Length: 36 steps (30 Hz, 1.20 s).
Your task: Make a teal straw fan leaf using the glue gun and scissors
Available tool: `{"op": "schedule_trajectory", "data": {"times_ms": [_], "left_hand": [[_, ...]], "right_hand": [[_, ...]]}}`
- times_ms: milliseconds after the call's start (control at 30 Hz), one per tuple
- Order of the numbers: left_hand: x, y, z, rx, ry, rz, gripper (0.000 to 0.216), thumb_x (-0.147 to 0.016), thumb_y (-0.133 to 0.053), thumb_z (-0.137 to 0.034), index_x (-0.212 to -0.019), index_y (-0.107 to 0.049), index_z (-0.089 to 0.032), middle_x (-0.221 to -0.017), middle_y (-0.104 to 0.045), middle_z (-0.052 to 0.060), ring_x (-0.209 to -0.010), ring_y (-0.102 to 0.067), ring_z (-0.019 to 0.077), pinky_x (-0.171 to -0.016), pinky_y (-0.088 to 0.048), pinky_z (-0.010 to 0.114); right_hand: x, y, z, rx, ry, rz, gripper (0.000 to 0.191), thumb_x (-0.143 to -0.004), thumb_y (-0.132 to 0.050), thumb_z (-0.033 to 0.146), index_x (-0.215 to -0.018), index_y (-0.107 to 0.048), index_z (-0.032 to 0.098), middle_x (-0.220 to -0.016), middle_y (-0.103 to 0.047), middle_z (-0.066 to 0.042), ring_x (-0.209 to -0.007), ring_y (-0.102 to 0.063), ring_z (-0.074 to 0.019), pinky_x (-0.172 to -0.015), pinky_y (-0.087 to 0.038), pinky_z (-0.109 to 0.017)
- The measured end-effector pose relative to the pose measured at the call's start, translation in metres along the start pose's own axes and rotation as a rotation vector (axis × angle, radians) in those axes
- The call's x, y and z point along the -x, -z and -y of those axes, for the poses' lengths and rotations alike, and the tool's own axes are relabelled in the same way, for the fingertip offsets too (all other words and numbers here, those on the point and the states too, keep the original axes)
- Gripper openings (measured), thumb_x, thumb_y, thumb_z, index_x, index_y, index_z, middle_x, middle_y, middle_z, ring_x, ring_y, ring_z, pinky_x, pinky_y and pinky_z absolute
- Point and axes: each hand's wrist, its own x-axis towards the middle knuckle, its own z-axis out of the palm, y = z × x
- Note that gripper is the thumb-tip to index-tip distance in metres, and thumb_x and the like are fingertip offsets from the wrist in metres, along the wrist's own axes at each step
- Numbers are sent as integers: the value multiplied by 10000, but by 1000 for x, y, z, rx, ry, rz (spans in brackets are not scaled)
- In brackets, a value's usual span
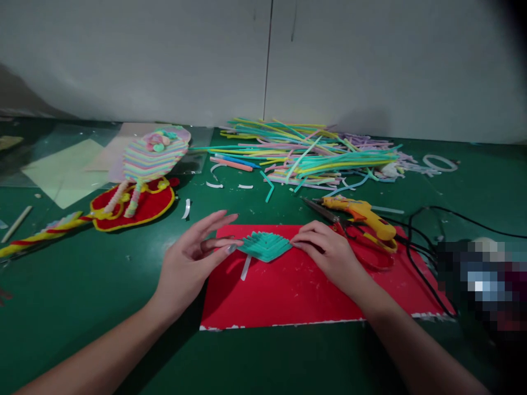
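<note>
A teal piece built of bent pipe cleaners [267, 247], shaped like a ribbed diamond with chevron rows, is between my hands. My left hand [191, 258] pinches its left corner between thumb and index finger, the other fingers raised. At the opposite corner, the thumb and fingertips of my right hand [329, 252] close on the edge. Beneath lies a red sheet [280, 302] with frayed white edges. A short white strip [246, 269] rests on it, just below the teal piece. Right of my right hand are a yellow glue gun [362, 214] and scissors [317, 208].
Loose pastel pipe cleaners [304, 153] are heaped along the wall. Back left, a striped round craft piece [154, 159] overlaps a red shape with yellow trim [134, 211]. A black cord [409, 252] curls at the right. White scraps [187, 208] dot the green table [102, 285].
</note>
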Motion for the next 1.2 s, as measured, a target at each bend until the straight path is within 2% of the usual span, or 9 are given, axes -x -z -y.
{"op": "schedule_trajectory", "data": {"times_ms": [100,200,300,533,700,800,933,1033,1200], "left_hand": [[2,0,-1,-45,-5,1,466,-755,-711,-230,-1193,-574,-312,-1199,-651,27,-816,-708,151,-772,-586,249],[3,2,-2,-121,-18,-28,373,-743,-710,-227,-1103,-623,-277,-913,-734,1,-775,-703,144,-732,-577,229],[2,4,-3,-194,-19,-60,258,-718,-718,-237,-970,-665,-247,-711,-721,-16,-702,-696,153,-692,-571,241],[4,3,-4,-216,-66,-26,65,-733,-692,-297,-770,-706,-246,-647,-716,-14,-615,-689,181,-619,-578,287],[7,6,-4,-410,-180,57,189,-840,-566,-305,-723,-709,-266,-570,-679,-24,-716,-700,196,-681,-568,305],[6,7,-3,-540,-394,217,246,-894,-470,-261,-893,-715,-282,-758,-740,-13,-889,-691,194,-860,-527,349],[4,5,0,-747,-676,429,324,-859,-550,-189,-1148,-638,-308,-1156,-679,2,-1070,-631,185,-1018,-418,370],[3,2,1,-854,-803,456,374,-852,-583,-187,-1206,-600,-307,-1159,-677,-1,-1105,-614,190,-1034,-400,374],[1,-2,4,-914,-807,497,339,-871,-567,-239,-1201,-606,-306,-1166,-672,8,-1131,-598,207,-1041,-399,408]], "right_hand": [[0,0,0,3,-1,-2,137,-899,-526,198,-889,-660,228,-906,-622,-44,-864,-605,-155,-770,-514,-291],[0,0,1,9,-1,-1,143,-902,-520,201,-889,-661,222,-906,-623,-48,-863,-607,-156,-762,-513,-290],[-1,1,2,15,4,-7,152,-902,-516,207,-885,-667,219,-899,-629,-47,-851,-612,-155,-753,-515,-291],[-1,0,1,21,2,-8,134,-892,-535,193,-884,-667,214,-898,-628,-44,-851,-606,-150,-761,-510,-286],[0,0,-1,14,11,2,134,-897,-529,191,-904,-660,217,-915,-621,-45,-874,-597,-152,-781,-498,-286],[0,0,-2,10,9,6,128,-893,-534,184,-905,-659,211,-915,-617,-43,-879,-592,-150,-789,-493,-281],[1,0,-3,13,9,10,127,-894,-534,193,-906,-659,211,-917,-615,-42,-878,-591,-150,-785,-496,-282],[1,0,-3,17,9,8,135,-899,-525,203,-904,-659,217,-918,-615,-43,-881,-594,-154,-787,-499,-291],[1,-1,-3,14,12,15,142,-908,-510,211,-911,-652,220,-926,-613,-47,-886,-593,-157,-794,-502,-301]]}}
